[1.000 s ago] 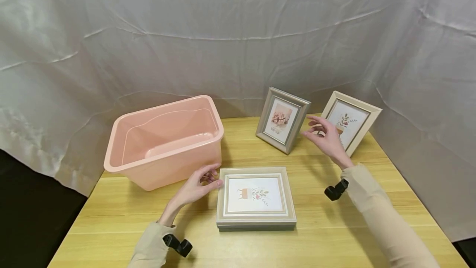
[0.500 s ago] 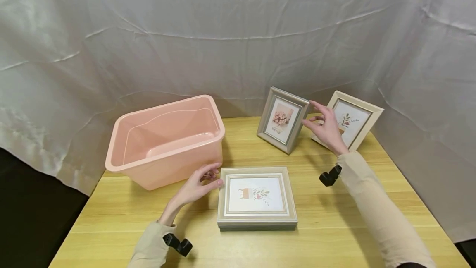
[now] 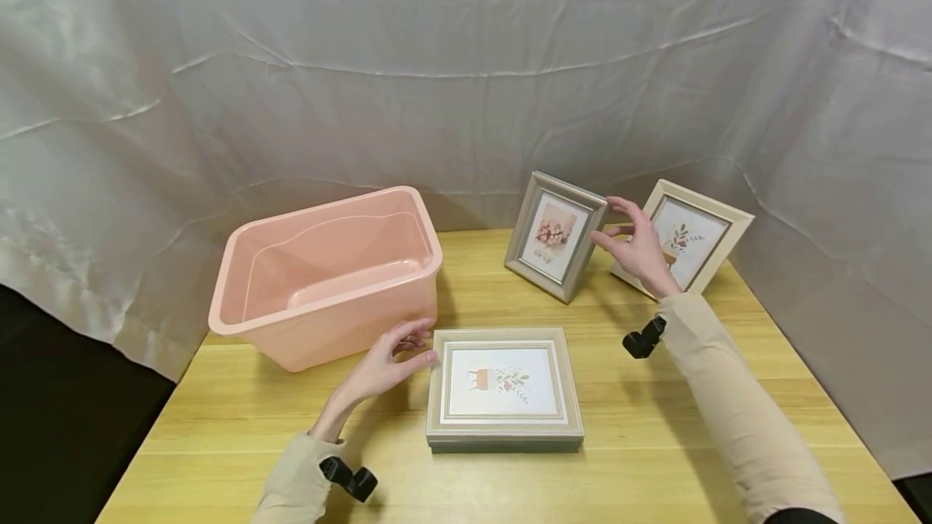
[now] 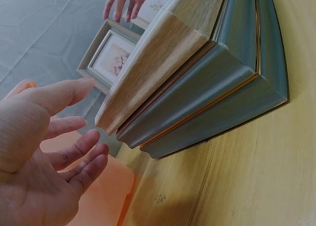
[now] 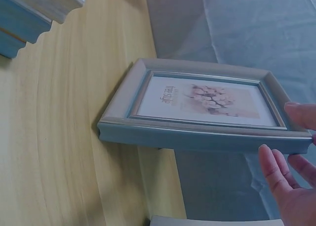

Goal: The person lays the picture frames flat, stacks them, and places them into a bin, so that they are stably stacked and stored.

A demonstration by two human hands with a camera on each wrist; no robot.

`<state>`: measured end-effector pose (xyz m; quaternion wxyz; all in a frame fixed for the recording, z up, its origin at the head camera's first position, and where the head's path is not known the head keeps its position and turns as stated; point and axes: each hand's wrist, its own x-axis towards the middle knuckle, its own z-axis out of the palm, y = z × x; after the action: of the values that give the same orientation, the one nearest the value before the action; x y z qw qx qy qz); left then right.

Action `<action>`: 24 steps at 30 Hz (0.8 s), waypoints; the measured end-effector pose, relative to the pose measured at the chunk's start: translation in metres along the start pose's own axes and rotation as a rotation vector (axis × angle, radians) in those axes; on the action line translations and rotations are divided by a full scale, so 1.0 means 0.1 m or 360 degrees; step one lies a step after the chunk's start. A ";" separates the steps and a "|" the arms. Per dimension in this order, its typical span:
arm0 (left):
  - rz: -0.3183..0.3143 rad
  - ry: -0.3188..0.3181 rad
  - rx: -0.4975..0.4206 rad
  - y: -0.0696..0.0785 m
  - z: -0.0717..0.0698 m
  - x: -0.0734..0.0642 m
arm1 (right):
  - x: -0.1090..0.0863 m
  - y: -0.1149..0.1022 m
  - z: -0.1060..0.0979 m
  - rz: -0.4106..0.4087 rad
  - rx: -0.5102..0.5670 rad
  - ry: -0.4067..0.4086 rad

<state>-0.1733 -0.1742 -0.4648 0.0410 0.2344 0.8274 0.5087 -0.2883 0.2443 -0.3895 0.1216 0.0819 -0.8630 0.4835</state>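
Observation:
My right hand (image 3: 641,253) reaches to the upper right corner of a grey-beige photo frame (image 3: 524,245) with a pink flower picture, standing tilted back. One finger (image 5: 300,114) lies at the frame's top corner and another fingertip is at its side edge; the hand is loosely spread, not closed round it. My left hand (image 3: 386,366) is spread with relaxed fingers beside the left edge of a stack of photo frames (image 3: 440,386). In the left wrist view its fingertips look just apart from the stack's corner. The top frame of the stack shows a plant drawing.
A pink plastic tub (image 3: 364,314) stands on the wooden table (image 3: 510,483) at the left, behind my left hand. A cream photo frame (image 3: 717,253) stands at the back right, partly hidden by my right hand. Grey cloth (image 3: 466,120) hangs behind the table and along its sides.
My right hand has moved up and slightly left, from beside the grey-beige photo frame to its upper right corner. The frames and my left hand hold their places.

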 end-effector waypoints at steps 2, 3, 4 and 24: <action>-0.0006 0.0002 0.0000 -0.01 0.00 0.00 | 0.00 0.00 0.00 0.0009 0.0036 0.0000; -0.0009 0.0004 -0.0001 -0.01 0.01 0.00 | -0.01 -0.03 -0.01 0.0019 0.0053 -0.0002; -0.0014 0.0004 -0.0002 -0.01 0.01 0.00 | -0.03 -0.08 -0.02 0.0027 0.0074 -0.0004; -0.0061 0.0005 -0.0017 0.01 0.01 -0.02 | -0.01 -0.07 0.08 0.0032 0.0160 0.0186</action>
<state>-0.1712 -0.1743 -0.4648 0.0508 0.2174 0.8290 0.5127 -0.2869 0.2339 -0.3875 0.1626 0.0508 -0.8298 0.5314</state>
